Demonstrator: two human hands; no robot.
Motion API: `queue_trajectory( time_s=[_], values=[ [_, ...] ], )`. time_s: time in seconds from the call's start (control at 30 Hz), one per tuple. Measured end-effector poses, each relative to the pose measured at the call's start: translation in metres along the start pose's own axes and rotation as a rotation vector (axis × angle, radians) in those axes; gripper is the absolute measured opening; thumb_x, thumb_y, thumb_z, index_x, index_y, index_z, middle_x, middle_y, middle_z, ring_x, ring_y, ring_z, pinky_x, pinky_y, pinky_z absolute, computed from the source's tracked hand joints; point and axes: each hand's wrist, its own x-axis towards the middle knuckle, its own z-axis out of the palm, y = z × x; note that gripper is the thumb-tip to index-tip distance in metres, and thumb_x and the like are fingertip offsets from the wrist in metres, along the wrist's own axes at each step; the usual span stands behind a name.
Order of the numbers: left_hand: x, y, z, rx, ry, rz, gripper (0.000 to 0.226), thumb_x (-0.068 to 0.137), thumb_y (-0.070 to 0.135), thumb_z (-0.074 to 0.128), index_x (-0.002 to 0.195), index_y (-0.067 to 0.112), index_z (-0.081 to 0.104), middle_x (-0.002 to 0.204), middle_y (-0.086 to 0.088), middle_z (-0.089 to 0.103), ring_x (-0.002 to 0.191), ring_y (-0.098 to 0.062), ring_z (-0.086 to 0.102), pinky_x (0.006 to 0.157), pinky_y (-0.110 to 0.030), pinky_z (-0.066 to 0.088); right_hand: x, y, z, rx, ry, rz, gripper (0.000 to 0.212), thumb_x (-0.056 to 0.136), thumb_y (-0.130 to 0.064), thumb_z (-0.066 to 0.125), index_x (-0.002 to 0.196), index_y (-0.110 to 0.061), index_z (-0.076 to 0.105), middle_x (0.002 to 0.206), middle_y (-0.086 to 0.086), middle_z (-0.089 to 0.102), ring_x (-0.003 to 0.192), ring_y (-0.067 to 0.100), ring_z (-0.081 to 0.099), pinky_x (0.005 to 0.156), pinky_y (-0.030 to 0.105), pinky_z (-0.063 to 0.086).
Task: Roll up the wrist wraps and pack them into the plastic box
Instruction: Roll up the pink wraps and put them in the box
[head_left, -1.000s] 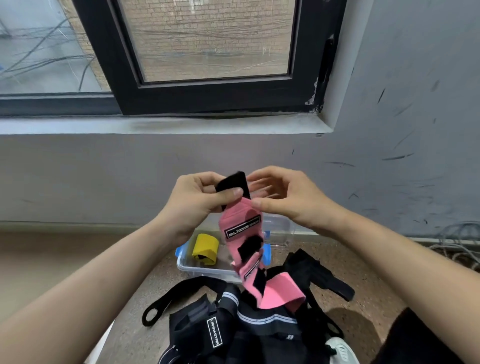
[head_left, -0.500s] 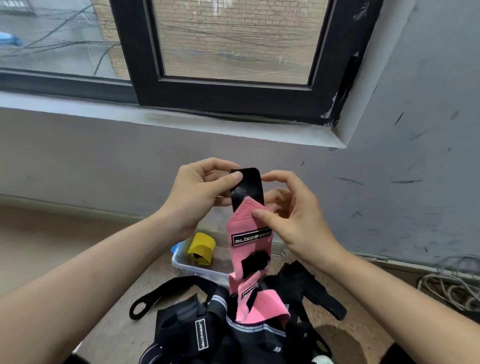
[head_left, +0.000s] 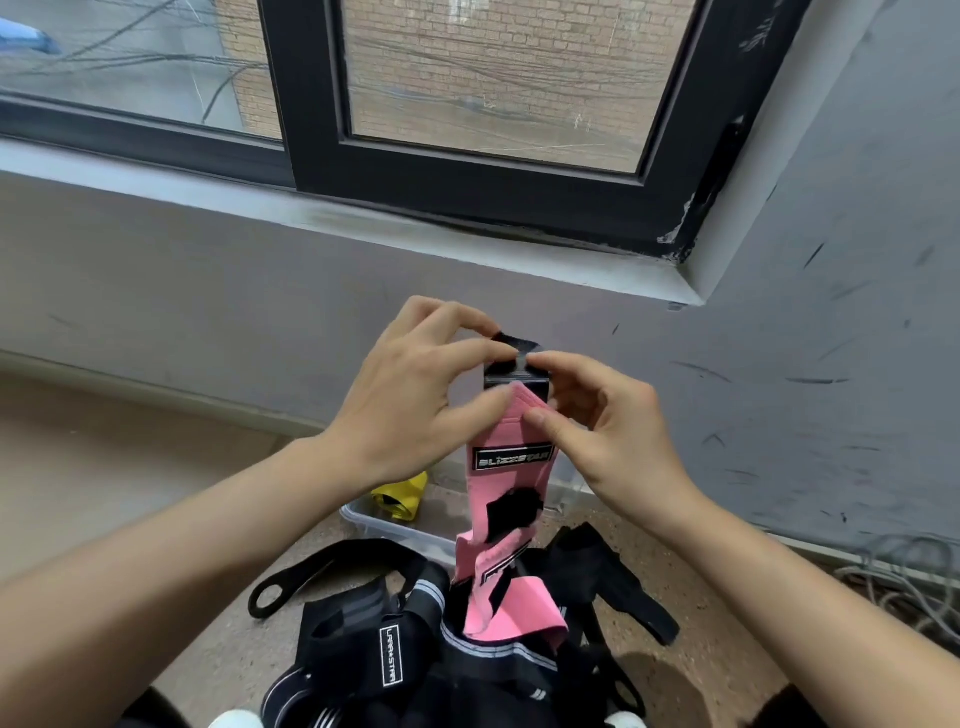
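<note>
Head view, one moment.

- Far left, on the speckled brown floor: a black fabric strap ending in a loop lies flat, its near end running into the heap of black wrist wraps with grey stripes at bottom centre. One wrap in the heap carries a white-lettered label.
- Left hand: raised in front of the grey wall. Fingers are curled. Forefinger and thumb pinch the top of the black hook-and-loop tab, with the thumb lower, against the pink edge.
- Below that hand: the clear plastic box stands on the floor close to the wall. A yellow rolled wrist wrap sits inside at its left end.
- Centre: the pink elastic wrist wrap hangs upright between both hands, tab end up and black brand label facing the camera. It is unrolled and outside the box. Its lower length falls in front of the box, folds, and rests on the black heap.
- Right hand: fingers curled. The forefinger tip meets the tab top beside the left forefinger, and the thumb presses the pink right edge, so this hand grips the same wrap.
- Right of the heap: another black wrap is spread on the floor.
- Far right: grey cables lie along the wall base.
- Above: a black window frame.
</note>
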Motion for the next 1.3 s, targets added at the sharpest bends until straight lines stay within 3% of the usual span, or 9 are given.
queue_trajectory(
  time_s=[0.1, 0.27, 0.4, 0.57, 0.7, 0.87, 0.97, 1.17, 1.3],
  values=[
    [0.0, 0.004, 0.0, 0.106, 0.007, 0.042, 0.048, 0.087, 0.065, 0.059, 0.11, 0.027, 0.077, 0.13, 0.005, 0.061, 0.123, -0.025, 0.04, 0.095, -0.04, 0.044, 0.001, 0.0, -0.001, 0.018, -0.002, -0.014, 0.033, 0.085, -0.005, 0.079, 0.117, -0.013, 0.073, 0.095, -0.01, 0.07, 0.08, 0.007, 0.065, 0.078, 0.022, 0.054],
    [0.001, 0.004, -0.001, -0.017, -0.026, 0.059, 0.036, 0.09, 0.056, 0.062, 0.104, 0.026, 0.077, 0.094, 0.012, 0.07, 0.092, -0.016, 0.058, 0.076, -0.042, 0.053, 0.003, -0.002, -0.004, 0.061, 0.011, -0.05, 0.024, 0.082, -0.007, 0.082, 0.104, -0.016, 0.077, 0.106, 0.008, 0.058, 0.074, 0.011, 0.063, 0.074, 0.026, 0.056],
    [0.001, 0.011, 0.001, -0.428, -0.09, -0.181, 0.023, 0.085, 0.039, 0.074, 0.098, 0.021, 0.079, 0.085, 0.01, 0.077, 0.082, -0.014, 0.072, 0.076, -0.042, 0.057, 0.003, -0.005, -0.008, 0.061, -0.012, -0.026, 0.03, 0.085, -0.007, 0.079, 0.114, -0.015, 0.073, 0.101, 0.006, 0.068, 0.073, 0.013, 0.064, 0.072, 0.028, 0.056],
    [0.005, 0.014, 0.001, -0.664, -0.143, -0.42, 0.007, 0.091, 0.02, 0.077, 0.097, 0.015, 0.077, 0.089, -0.01, 0.078, 0.085, -0.034, 0.073, 0.083, -0.053, 0.06, -0.001, -0.003, -0.011, -0.117, -0.077, -0.131, 0.056, 0.085, -0.01, 0.081, 0.131, -0.033, 0.057, 0.106, -0.009, 0.064, 0.096, 0.012, 0.063, 0.085, 0.029, 0.054],
    [0.007, 0.019, -0.001, -0.838, -0.109, -0.573, 0.011, 0.093, 0.012, 0.072, 0.102, 0.006, 0.075, 0.095, -0.02, 0.076, 0.077, -0.019, 0.068, 0.072, -0.031, 0.057, -0.001, 0.001, -0.008, -0.169, -0.131, -0.239, 0.061, 0.08, 0.0, 0.081, 0.134, -0.02, 0.06, 0.118, -0.004, 0.062, 0.109, 0.014, 0.06, 0.094, 0.033, 0.05],
    [0.008, 0.023, 0.0, -1.014, -0.027, -0.707, 0.02, 0.091, 0.011, 0.072, 0.111, 0.008, 0.067, 0.091, -0.023, 0.075, 0.076, -0.023, 0.064, 0.067, -0.026, 0.053, 0.002, 0.003, -0.005, -0.107, -0.068, -0.243, 0.058, 0.081, -0.003, 0.081, 0.135, -0.019, 0.063, 0.111, -0.001, 0.066, 0.105, 0.02, 0.064, 0.09, 0.043, 0.052],
    [0.008, 0.026, -0.002, -1.036, -0.035, -0.693, 0.02, 0.094, 0.011, 0.069, 0.113, 0.009, 0.066, 0.081, -0.011, 0.074, 0.068, -0.016, 0.064, 0.068, -0.024, 0.053, 0.004, 0.003, -0.006, -0.126, 0.004, -0.281, 0.051, 0.08, -0.005, 0.081, 0.129, -0.015, 0.068, 0.101, 0.0, 0.067, 0.094, 0.018, 0.065, 0.084, 0.04, 0.053],
    [0.002, 0.032, -0.009, -0.868, -0.134, -0.49, 0.044, 0.082, -0.008, 0.078, 0.118, 0.013, 0.065, 0.091, -0.02, 0.074, 0.08, -0.022, 0.065, 0.082, -0.038, 0.055, 0.008, 0.006, -0.013, -0.125, 0.073, -0.258, 0.045, 0.083, -0.006, 0.081, 0.125, -0.014, 0.07, 0.097, -0.002, 0.066, 0.092, 0.019, 0.065, 0.084, 0.037, 0.054],
    [-0.002, 0.027, -0.005, -0.609, -0.061, -0.297, 0.04, 0.079, 0.001, 0.085, 0.115, 0.017, 0.072, 0.088, -0.001, 0.076, 0.085, -0.017, 0.07, 0.084, -0.039, 0.057, 0.009, 0.008, -0.014, -0.159, 0.072, -0.234, 0.037, 0.084, -0.012, 0.08, 0.119, -0.02, 0.073, 0.095, -0.002, 0.056, 0.088, 0.019, 0.058, 0.08, 0.032, 0.051]
  ],
)
